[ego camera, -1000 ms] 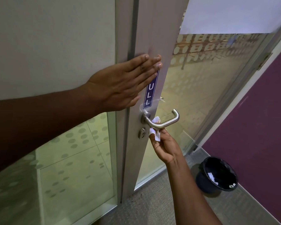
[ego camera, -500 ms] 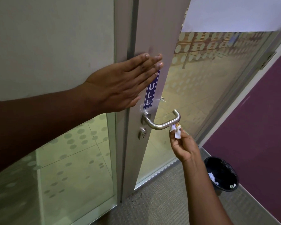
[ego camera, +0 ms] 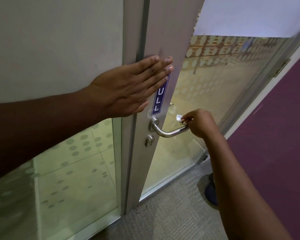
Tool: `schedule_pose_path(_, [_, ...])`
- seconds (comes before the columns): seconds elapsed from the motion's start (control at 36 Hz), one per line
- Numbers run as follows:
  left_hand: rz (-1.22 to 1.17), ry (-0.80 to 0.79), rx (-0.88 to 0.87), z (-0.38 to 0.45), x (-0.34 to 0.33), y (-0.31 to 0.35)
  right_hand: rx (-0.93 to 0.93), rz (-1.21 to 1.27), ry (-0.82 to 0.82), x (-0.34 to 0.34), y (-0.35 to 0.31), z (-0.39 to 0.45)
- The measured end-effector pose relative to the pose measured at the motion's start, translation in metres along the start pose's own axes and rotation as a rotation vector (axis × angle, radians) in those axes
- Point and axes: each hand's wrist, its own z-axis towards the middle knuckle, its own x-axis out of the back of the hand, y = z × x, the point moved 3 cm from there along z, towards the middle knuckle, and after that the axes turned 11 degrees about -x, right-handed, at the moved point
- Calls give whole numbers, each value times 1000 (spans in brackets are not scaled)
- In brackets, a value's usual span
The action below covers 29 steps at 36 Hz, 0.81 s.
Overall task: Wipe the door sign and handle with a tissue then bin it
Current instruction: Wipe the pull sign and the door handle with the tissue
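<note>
Tissue (ego camera: 179, 117) pinched in my right hand (ego camera: 200, 122) at the handle (ego camera: 170, 132) tip. Left hand (ego camera: 128, 90) flat, fingers extended, bracing door. Risk: small wad slips from fingers if I rub hard.

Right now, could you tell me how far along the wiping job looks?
Whether the sign is already wiped cannot be told. In hand: the right hand presses the tissue on the handle end while the left hand braces the door. Left: binning the tissue.
</note>
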Motion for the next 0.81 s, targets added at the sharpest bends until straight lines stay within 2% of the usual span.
schedule_pose_path(0.08, [-1,-18,0,1,0,0,59,-253,37,1,-14,-11])
schedule_pose_path(0.17, [-3,-15,-4,1,0,0,66,-364,-59,12,-21,-11])
schedule_pose_path(0.22, [-7,-13,-1,1,1,0,69,-358,-127,23,-24,-3])
schedule_pose_path(0.36, [-15,-5,8,1,1,-1,72,-231,-146,34,-24,23])
schedule_pose_path(0.53, [23,-31,-5,1,0,0,38,-265,-404,22,-22,41])
schedule_pose_path(0.67, [5,-16,1,0,1,-1,171,-449,-400,20,-39,43])
schedule_pose_path(0.81, [-15,5,11,1,1,-1,299,-508,-370,16,-42,27])
